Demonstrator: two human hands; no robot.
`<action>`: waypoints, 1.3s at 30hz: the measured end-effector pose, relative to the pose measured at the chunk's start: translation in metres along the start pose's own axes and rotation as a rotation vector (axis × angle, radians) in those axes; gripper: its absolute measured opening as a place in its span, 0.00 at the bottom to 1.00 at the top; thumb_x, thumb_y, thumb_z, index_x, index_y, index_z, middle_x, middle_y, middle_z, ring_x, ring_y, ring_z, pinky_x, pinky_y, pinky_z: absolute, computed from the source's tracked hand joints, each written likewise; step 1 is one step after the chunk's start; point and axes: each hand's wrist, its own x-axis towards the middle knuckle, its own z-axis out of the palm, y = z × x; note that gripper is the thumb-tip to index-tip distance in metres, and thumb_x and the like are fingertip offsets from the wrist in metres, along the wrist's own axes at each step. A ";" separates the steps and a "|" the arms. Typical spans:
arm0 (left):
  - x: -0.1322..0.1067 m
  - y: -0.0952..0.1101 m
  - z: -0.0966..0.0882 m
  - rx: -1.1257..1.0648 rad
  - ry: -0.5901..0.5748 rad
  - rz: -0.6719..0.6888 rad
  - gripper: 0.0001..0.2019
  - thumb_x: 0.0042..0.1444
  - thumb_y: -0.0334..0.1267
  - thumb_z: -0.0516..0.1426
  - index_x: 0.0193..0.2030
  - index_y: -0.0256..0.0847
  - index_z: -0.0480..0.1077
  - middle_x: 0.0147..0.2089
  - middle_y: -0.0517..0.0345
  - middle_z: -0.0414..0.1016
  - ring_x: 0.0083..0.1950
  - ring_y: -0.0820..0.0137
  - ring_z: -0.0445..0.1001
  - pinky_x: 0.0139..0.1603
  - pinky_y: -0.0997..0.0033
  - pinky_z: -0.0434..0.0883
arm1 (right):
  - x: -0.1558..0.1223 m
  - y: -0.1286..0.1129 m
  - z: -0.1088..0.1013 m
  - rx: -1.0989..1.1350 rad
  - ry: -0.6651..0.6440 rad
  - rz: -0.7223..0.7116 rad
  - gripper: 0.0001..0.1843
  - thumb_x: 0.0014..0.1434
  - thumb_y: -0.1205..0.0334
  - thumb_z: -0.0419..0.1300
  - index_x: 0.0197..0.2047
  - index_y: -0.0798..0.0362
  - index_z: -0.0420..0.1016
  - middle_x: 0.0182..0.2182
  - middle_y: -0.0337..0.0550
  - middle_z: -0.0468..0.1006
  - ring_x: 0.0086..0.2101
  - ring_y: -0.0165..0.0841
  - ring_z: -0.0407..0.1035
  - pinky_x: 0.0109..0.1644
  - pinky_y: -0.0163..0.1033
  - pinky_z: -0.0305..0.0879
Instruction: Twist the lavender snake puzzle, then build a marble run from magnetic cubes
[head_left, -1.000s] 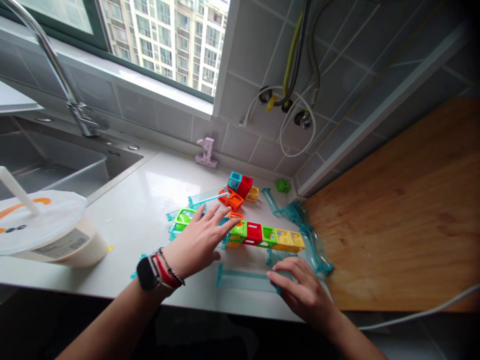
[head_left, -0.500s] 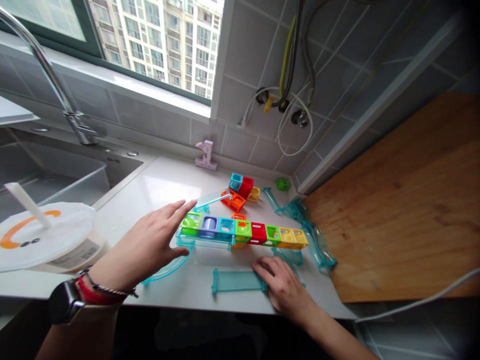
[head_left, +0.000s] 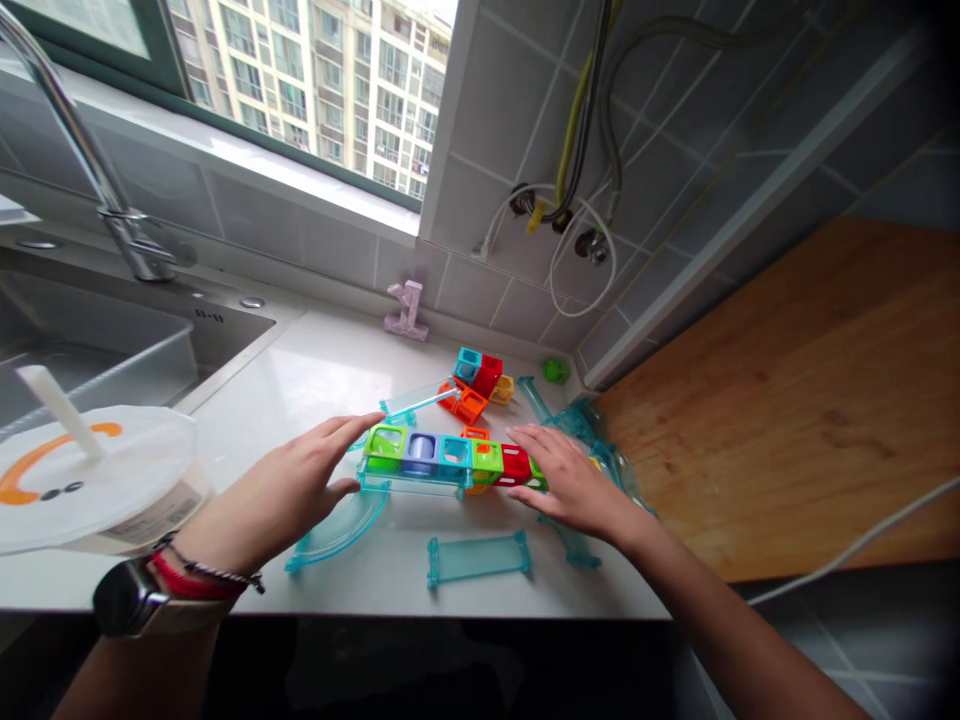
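A row of colourful see-through cube blocks (head_left: 454, 455) lies across the counter, with a clear teal track piece (head_left: 412, 484) along its near left side. My left hand (head_left: 300, 480) is at the row's left end by the green block (head_left: 385, 447), thumb and fingers apart. Over the right part of the row is my right hand (head_left: 566, 475), its fingers on the far side and thumb on the near side of the red block (head_left: 515, 463). Whether it presses on the blocks is unclear. The row's yellow right end is mostly hidden beneath it. A flat teal track (head_left: 480, 558) lies in front.
Behind the row sit a red, blue and orange block cluster (head_left: 472, 385) and a green block (head_left: 555, 371). Teal track pieces (head_left: 577, 420) lie near the wooden board (head_left: 787, 400). At left stand a lidded cup with a straw (head_left: 142, 450) and a sink (head_left: 240, 330).
My right hand has let go of the flat teal track and moved up and slightly left over the row of blocks. My left hand stays near the row's left end.
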 end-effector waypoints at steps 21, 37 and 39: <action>-0.029 0.030 0.033 -0.038 0.353 -0.277 0.22 0.62 0.60 0.57 0.50 0.44 0.68 0.48 0.52 0.77 0.37 0.64 0.79 0.38 0.65 0.73 | 0.020 0.009 0.017 0.176 -0.108 -0.028 0.36 0.63 0.56 0.66 0.71 0.47 0.60 0.59 0.53 0.74 0.56 0.46 0.71 0.61 0.52 0.68; -0.026 0.041 0.032 0.090 0.332 -0.395 0.15 0.65 0.54 0.56 0.46 0.48 0.76 0.40 0.57 0.83 0.37 0.63 0.80 0.34 0.69 0.69 | 0.025 0.009 0.017 0.219 -0.090 -0.151 0.42 0.62 0.64 0.65 0.75 0.48 0.54 0.59 0.54 0.73 0.58 0.45 0.70 0.62 0.52 0.69; -0.027 0.034 0.032 -0.008 0.309 -0.329 0.15 0.66 0.53 0.56 0.50 0.48 0.74 0.46 0.57 0.82 0.39 0.64 0.81 0.38 0.69 0.72 | 0.024 0.003 0.014 0.209 -0.044 -0.153 0.45 0.60 0.57 0.69 0.75 0.47 0.54 0.63 0.55 0.69 0.61 0.48 0.66 0.64 0.55 0.67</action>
